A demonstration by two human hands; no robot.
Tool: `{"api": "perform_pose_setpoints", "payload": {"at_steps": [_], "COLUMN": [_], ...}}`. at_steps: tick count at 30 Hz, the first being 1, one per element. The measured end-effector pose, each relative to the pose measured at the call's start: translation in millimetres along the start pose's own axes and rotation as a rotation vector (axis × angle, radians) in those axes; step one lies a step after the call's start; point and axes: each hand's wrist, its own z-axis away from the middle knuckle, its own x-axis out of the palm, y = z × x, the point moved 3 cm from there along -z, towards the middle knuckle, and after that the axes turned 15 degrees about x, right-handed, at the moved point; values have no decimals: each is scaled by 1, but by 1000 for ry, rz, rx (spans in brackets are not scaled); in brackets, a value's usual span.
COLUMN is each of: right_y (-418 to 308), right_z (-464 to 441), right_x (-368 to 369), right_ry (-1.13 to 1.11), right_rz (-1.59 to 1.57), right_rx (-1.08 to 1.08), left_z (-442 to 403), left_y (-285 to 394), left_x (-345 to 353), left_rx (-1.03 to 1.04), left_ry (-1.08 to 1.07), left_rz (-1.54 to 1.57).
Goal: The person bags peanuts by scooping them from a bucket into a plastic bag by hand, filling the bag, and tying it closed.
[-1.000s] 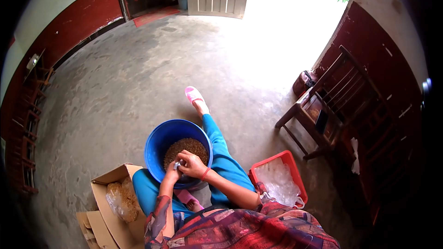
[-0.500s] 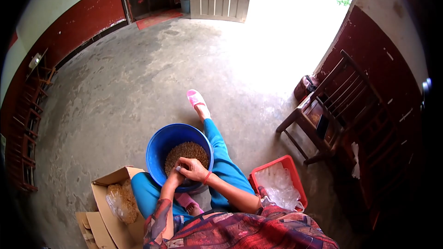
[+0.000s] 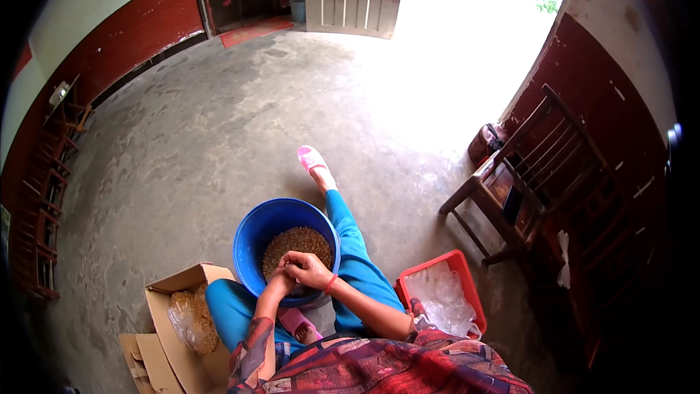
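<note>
A blue bucket stands between my legs, with a heap of small brown grain-like pieces inside. Over its near side my two hands meet, closed together. My right hand, with a red band at the wrist, lies partly across my left hand. The fingers of both are pinched or curled, and whatever they hold is hidden or too small to make out. Some of the bucket's near rim is covered by my hands and forearms.
On my left an open cardboard box holds clear bags of yellow-brown pieces. To my right, a red basket contains clear plastic bags. A wooden chair carries a dark flat object. A door stands beside the bright doorway.
The whole view has shifted slightly. My hands remain together over the bucket, with the fingers bunched a little differently and a small pale spot between them no longer showing.
</note>
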Motion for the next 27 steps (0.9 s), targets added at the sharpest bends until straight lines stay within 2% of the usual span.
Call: {"api": "perform_pose_setpoints", "payload": {"at_steps": [2, 4, 5, 6, 10, 13, 15, 19, 21, 24, 27], "right_y": [-2, -5, -3, -4, -8, -15, -12, -12, -15, -15, -6], "right_z": [0, 2, 2, 2, 4, 7, 7, 7, 8, 7, 2], "right_x": [-2, -3, -4, -5, -5, -4, -4, -5, -5, -4, -5], "right_ry": [-3, -125, -131, -136, -145, -105, -113, -99, -92, -76, -63], "right_rz": [-35, -381, -428, -437, -420, -412, -414, -376, -371, -363, -341], "right_rx": [32, 87, 103, 100, 122, 149, 141, 122, 99, 68, 68], "left_z": [1, 2, 2, 2, 4, 6, 7, 6, 5, 3, 3], "left_y": [15, 16, 13, 10, 36, 39, 37, 32, 32, 22, 24], "left_x": [-16, -18, -15, -13, -33, -31, -30, -29, -29, -21, -24], "left_rx": [-73, -148, -166, -183, -113, -73, -25, -31, -14, 44, -7], "left_ry": [12, 17, 76, 137, 97, 133, 239, 177, 105, 239, 234], "left_rz": [72, 147, 270, 393, 253, 254, 305, 318, 175, 182, 185]}}
